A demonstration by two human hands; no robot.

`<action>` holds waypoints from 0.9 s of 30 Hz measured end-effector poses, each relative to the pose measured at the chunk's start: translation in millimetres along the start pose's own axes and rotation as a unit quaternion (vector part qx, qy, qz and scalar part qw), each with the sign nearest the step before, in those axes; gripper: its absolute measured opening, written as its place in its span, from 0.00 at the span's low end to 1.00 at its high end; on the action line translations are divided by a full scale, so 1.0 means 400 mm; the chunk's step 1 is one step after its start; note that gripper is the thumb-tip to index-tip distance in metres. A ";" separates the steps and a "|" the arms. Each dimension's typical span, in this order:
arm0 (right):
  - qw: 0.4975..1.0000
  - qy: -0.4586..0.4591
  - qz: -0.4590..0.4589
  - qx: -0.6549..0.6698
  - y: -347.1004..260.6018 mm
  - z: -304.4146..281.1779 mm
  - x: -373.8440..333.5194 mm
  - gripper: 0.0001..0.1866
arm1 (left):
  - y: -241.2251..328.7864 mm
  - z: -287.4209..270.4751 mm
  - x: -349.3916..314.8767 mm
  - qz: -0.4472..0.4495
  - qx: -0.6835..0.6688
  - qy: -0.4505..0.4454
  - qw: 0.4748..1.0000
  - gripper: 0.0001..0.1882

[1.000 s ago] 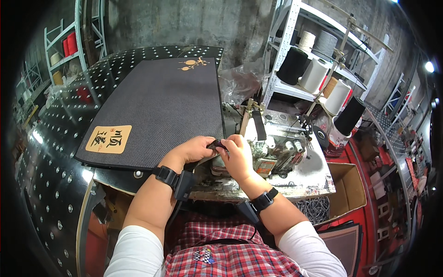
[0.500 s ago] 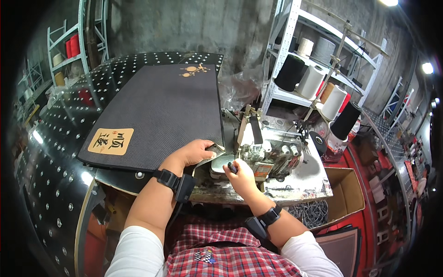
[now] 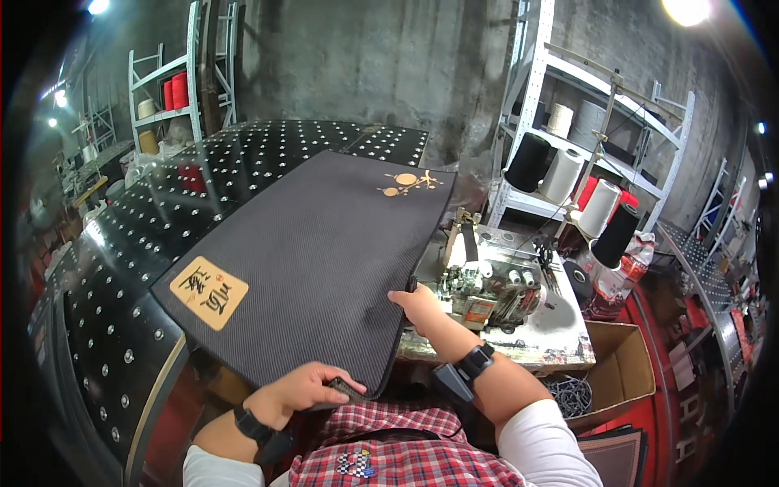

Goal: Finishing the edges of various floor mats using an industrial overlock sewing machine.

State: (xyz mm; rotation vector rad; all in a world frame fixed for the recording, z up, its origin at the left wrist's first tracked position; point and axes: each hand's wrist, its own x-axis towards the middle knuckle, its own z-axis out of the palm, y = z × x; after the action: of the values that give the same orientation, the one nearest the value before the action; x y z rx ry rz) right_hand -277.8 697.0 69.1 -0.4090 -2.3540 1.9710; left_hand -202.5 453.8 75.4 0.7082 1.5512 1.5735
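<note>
A dark grey ribbed floor mat (image 3: 300, 243) lies tilted over the table, its near corner hanging out over my lap. Tan patches mark it: a square with dark brush characters at the left and a branch motif at the far right. My left hand (image 3: 304, 387) is closed on the near edge close to the corner, thumb on top. On the right edge my right hand (image 3: 418, 307) pinches the mat. A small dark thing (image 3: 412, 282) shows by its fingers; whether it is a tool or the mat's edge, I cannot tell.
An overlock-type sewing machine (image 3: 495, 284) stands right of the mat. Beyond it are thread cones (image 3: 600, 207) and a metal shelf (image 3: 531, 89). A cardboard box (image 3: 621, 369) with grey trimmings sits at the lower right. The black table (image 3: 122, 325) has rows of metal studs.
The mat has turned and come nearer to me and to the right. My left hand has moved down to its near edge; my right hand has gone from the machine's front to its right edge.
</note>
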 end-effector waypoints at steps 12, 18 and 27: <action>0.930 0.056 -0.101 -0.350 -0.210 -0.272 -0.195 0.18 | -0.072 -0.101 -0.274 -0.017 0.537 0.559 0.632 0.12; 0.916 0.116 -0.163 -0.348 -0.132 -0.251 -0.225 0.16 | -0.222 -0.289 -0.438 -0.053 0.252 0.634 0.729 0.15; 0.904 0.246 -0.307 -0.164 -0.001 -0.320 -0.425 0.15 | -0.104 -0.160 -0.532 0.227 0.421 0.556 0.679 0.23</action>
State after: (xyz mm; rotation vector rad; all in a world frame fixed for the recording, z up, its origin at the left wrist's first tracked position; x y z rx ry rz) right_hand -88.3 780.9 116.5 -0.1184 -2.1105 1.0496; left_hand -138.3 237.9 58.8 0.6114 3.3781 1.6573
